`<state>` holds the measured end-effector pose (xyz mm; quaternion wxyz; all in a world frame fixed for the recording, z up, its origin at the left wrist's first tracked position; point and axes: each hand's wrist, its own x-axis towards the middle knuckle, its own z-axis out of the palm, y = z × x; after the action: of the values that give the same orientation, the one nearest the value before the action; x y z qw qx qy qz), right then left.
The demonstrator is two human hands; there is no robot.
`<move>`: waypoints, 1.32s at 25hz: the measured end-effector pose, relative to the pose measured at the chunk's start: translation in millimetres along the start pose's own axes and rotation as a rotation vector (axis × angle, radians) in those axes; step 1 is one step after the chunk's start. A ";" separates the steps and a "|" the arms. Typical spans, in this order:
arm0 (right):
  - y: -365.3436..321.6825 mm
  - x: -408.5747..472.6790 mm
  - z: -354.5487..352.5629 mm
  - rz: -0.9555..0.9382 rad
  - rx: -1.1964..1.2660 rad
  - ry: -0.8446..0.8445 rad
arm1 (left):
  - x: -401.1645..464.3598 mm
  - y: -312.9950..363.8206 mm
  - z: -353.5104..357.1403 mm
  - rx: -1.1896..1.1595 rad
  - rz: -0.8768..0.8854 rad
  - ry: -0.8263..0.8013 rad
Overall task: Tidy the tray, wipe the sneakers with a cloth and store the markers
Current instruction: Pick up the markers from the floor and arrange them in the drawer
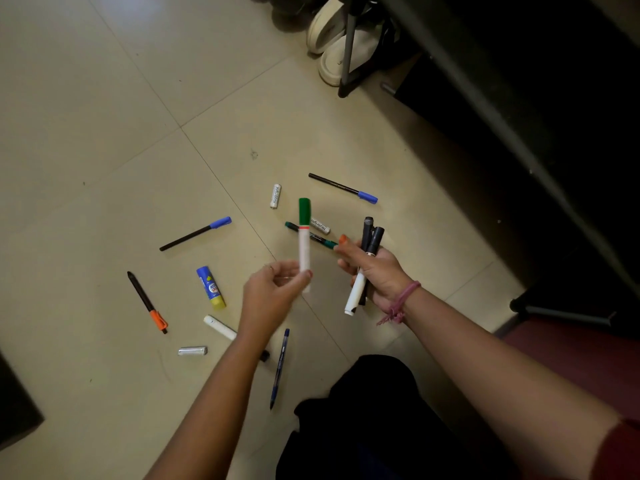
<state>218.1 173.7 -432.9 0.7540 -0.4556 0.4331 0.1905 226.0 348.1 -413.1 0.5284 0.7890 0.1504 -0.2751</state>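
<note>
I see the left hand pinching a green-capped marker upright by its base. The right hand grips a bundle of markers, wrist raised above the floor.

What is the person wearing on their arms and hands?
Both forearms are bare. The right wrist has a pink thread bracelet with loose ends hanging. A dark red sleeve shows near the right elbow. The left hand may have a thin ring, too blurry to tell.
</note>
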 end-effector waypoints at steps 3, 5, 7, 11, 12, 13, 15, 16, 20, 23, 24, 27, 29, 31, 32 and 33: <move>1.3 -4.6 9.0 0.002 -0.019 -0.061 | -32.1 4.9 22.1 -0.060 0.017 -0.125; 4.1 -6.6 8.0 0.004 -0.053 -0.061 | -44.3 3.4 27.9 -0.054 0.038 -0.217; 7.2 -6.2 4.2 0.003 -0.115 -0.045 | -52.1 -7.9 25.3 -0.056 0.018 -0.186; 12.4 -5.9 -4.7 0.005 -0.154 -0.010 | -39.4 -83.3 -3.2 -0.124 -0.272 0.418; 13.1 -6.0 -7.4 0.012 -0.160 -0.005 | -33.9 -104.3 -11.7 -0.072 -0.369 0.510; 13.7 -6.0 -9.8 0.024 -0.164 0.003 | -29.1 -122.6 -17.8 -0.034 -0.465 0.542; 16.4 -5.0 -14.4 0.051 -0.160 0.014 | -20.3 -146.4 -21.8 -0.055 -0.588 0.510; 19.0 -4.2 -16.8 0.062 -0.159 0.020 | -19.0 -148.0 -21.5 -0.061 -0.607 0.481; 25.4 -3.8 -24.8 0.119 -0.115 0.029 | -11.1 -147.8 -24.7 -0.089 -0.590 0.485; 23.1 -4.1 -29.2 0.151 -0.017 0.014 | -18.6 -132.3 -22.1 -0.233 -0.548 0.557; 22.0 -4.4 -30.2 0.149 -0.008 0.009 | -24.0 -123.0 -17.1 -0.288 -0.491 0.559; 21.2 -7.3 -27.0 0.141 -0.073 -0.044 | -38.3 -75.7 14.5 -0.315 -0.264 0.327; 23.8 -7.1 -22.8 0.124 -0.088 -0.087 | -42.2 -45.1 40.0 -0.198 -0.159 0.105; 25.6 -8.1 -22.9 0.103 -0.041 -0.104 | -44.2 -21.7 59.2 -0.115 -0.091 -0.080; 24.1 -8.3 -25.0 0.110 -0.006 -0.085 | -43.1 -14.8 64.1 -0.085 -0.072 -0.144; 21.0 -8.5 -28.5 0.119 0.025 -0.055 | -40.4 -10.5 66.8 -0.068 -0.063 -0.180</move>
<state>185.4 161.1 -442.8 0.7585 -0.4143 0.4410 0.2420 169.7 293.2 -416.4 0.5574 0.7375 0.1364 -0.3562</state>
